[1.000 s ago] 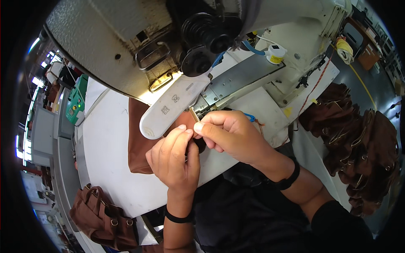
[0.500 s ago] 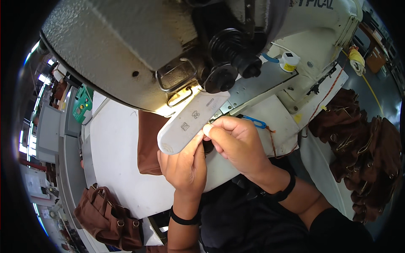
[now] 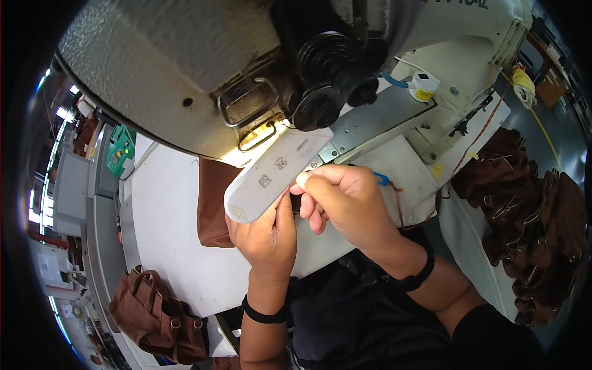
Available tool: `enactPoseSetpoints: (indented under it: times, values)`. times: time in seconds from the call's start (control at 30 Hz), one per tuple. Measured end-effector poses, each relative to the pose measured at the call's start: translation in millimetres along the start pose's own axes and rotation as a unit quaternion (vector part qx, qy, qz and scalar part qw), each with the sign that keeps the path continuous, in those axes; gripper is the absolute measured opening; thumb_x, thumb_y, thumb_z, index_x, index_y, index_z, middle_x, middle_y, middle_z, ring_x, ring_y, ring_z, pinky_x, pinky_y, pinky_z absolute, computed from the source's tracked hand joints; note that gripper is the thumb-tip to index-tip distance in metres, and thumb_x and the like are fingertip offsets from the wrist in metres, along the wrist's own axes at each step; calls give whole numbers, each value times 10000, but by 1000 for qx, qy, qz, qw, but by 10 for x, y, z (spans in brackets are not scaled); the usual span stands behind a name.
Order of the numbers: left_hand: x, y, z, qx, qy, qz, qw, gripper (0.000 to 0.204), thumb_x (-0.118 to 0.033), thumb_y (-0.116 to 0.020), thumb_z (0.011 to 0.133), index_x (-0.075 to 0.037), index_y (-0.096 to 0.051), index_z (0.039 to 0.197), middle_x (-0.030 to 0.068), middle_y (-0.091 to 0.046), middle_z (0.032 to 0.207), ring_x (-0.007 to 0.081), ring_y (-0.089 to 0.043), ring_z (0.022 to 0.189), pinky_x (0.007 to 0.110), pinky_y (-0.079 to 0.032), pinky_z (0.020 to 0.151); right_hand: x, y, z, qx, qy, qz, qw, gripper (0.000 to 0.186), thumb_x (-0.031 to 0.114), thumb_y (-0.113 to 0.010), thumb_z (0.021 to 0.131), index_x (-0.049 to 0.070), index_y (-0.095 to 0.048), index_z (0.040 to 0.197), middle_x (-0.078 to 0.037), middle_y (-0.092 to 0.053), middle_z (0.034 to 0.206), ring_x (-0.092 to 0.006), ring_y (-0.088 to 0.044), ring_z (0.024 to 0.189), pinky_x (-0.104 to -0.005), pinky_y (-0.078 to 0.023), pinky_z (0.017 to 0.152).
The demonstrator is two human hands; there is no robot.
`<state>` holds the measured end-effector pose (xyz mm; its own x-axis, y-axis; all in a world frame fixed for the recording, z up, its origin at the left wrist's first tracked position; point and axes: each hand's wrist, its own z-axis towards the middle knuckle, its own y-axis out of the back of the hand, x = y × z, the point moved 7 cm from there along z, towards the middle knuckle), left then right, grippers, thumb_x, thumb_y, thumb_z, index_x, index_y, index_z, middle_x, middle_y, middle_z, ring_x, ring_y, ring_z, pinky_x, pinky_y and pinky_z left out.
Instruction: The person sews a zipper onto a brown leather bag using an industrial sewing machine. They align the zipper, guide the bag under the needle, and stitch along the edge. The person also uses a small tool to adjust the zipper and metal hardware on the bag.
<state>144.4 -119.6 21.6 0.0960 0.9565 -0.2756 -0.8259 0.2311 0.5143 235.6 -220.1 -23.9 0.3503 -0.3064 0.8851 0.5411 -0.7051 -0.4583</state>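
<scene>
In the head view, faint drawings and a line of small print marked the pale rounded plate on the sewing machine; dark lettering, cut off by the upper edge, ran along the machine's arm, and a yellow label showed on a small white fitting; the left hand reached beneath the plate, its thumb raised and its fingertips hidden, so its hold could not be told; the right hand had thumb and forefinger pinched together at the plate's edge, the other fingers loosely curled, and whatever lay between the tips could not be made out; the brown leather piece lay on the white table, partly under plate and left hand; a brown bag sat by the table's near-left edge; a brown leather heap lay at the right, above a grey floor.
</scene>
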Motion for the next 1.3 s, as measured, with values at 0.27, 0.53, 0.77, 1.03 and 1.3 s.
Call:
enactPoseSetpoints:
  times: [0.27,0.53,0.77,1.03,1.3]
  values:
    - [-6,-9,24,-6,1,-13,1000,228,63,-748,843,-29,-765,1052,134,-766,1079,260,-695,956,349,-530,860,-1,-29,-14,-46,39,-18,998,245,159,-617,1006,-45,-719,919,-64,-684,703,-98,-634,546,-244,-533,524]
    - [-20,5,76,4,-29,-40,999,218,66,-764,844,-13,-757,1048,125,-776,1078,237,-698,950,336,-525,862,392,129,-9,-55,130,-134,981,194,162,-604,1018,-15,-657,961,-43,-648,634,-66,-577,500,-235,-439,470]
    - [-13,19,89,14,-36,-44,998,198,68,-761,849,-3,-754,1033,137,-775,1081,237,-694,947,324,-520,854,413,64,226,31,124,-146,981,196,134,-620,983,-39,-643,894,-40,-622,583,-70,-539,466,-252,-421,438]
    - [50,-19,129,17,-31,-54,998,177,56,-765,854,0,-762,1022,131,-779,1051,248,-718,963,336,-534,875,386,64,211,11,142,-169,975,191,129,-647,989,-53,-664,934,-24,-615,580,-46,-501,451,-240,-386,428]
    - [-21,-10,127,5,-48,-15,999,170,29,-778,846,-24,-765,1008,109,-780,1023,233,-735,914,321,-532,848,401,62,211,15,156,-178,972,172,114,-652,990,-52,-690,964,-22,-629,596,-42,-505,451,-224,-394,438]
